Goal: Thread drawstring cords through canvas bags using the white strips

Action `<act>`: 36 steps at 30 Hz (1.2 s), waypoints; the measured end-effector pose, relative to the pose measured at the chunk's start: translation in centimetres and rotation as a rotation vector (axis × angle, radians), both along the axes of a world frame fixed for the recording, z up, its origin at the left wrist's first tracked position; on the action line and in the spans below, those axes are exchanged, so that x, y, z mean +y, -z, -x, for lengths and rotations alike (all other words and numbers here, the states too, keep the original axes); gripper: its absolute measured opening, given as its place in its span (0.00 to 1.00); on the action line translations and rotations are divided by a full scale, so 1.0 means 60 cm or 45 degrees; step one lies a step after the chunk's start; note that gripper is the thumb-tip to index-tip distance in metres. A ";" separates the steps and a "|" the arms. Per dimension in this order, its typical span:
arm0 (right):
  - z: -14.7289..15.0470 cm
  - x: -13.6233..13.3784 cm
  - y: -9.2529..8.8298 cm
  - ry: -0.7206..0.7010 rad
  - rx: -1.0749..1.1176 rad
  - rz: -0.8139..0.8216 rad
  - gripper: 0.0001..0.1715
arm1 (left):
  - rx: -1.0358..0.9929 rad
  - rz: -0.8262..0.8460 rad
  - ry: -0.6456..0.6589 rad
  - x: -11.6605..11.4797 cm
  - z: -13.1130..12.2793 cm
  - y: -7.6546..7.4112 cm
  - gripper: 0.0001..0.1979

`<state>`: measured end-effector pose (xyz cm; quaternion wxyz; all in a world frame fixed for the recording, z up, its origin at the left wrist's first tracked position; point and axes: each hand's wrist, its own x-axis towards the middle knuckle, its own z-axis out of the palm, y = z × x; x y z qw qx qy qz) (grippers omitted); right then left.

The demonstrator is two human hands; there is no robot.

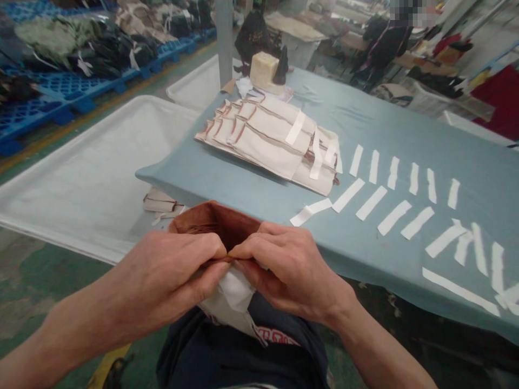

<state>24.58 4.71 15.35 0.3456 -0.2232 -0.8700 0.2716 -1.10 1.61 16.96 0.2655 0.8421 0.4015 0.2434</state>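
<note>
Both hands pinch the edge of a brown and cream fabric piece [239,219] held close to my body. My left hand [174,265] grips it from the left, thumb and fingers pressed together. From the right, my right hand [287,265] pinches the same edge, its fingertips almost touching the left ones. A white crumpled bit of material [235,289] hangs below the fingertips. Beyond, on the blue-covered table [251,194], lies a stack of cream fabric pieces [263,143] with brown edging and white strips on top.
Several white strips [372,203] are spread in rows over the table's right part. A yellowish block [264,70] stands at the far end. White bins [101,146] flank the table on the left. Blue pallets [65,89] bear piled garments. A person [383,48] is at the back right.
</note>
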 end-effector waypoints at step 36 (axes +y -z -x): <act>0.013 0.012 0.040 -0.276 0.191 0.969 0.22 | -0.258 0.539 0.004 0.017 0.032 0.019 0.18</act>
